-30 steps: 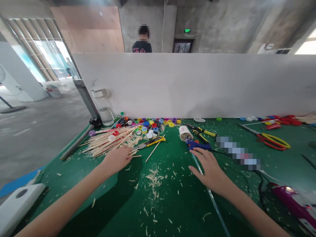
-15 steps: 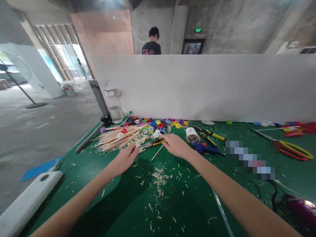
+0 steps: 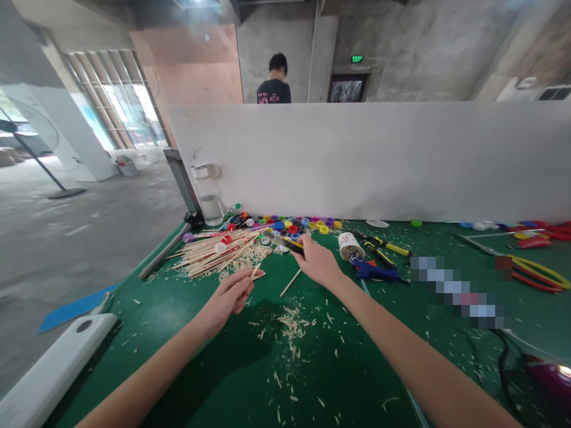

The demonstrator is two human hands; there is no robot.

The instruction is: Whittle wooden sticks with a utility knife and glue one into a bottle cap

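My left hand [image 3: 232, 295] is closed in a pinch on a thin wooden stick [image 3: 255, 271], just in front of a heap of wooden sticks [image 3: 216, 249]. My right hand [image 3: 317, 261] is closed on a yellow-and-black utility knife [image 3: 285, 242], lifted slightly off the green table [image 3: 312, 368]. A single stick [image 3: 290, 282] lies between my hands. Wood shavings [image 3: 292, 327] are scattered on the mat in front of me.
Coloured bottle caps [image 3: 294, 224] lie along the white partition [image 3: 379, 160]. A white cup [image 3: 347, 244], a blue glue gun [image 3: 372, 270], yellow-handled pliers [image 3: 383, 242] and red-yellow cutters [image 3: 535, 273] lie to the right. A hammer [image 3: 169, 249] lies at the left edge. A person stands behind the partition.
My right hand moved left from the glue gun to the utility knife, closed on it and lifted it. My left hand picked a stick from the heap's edge.
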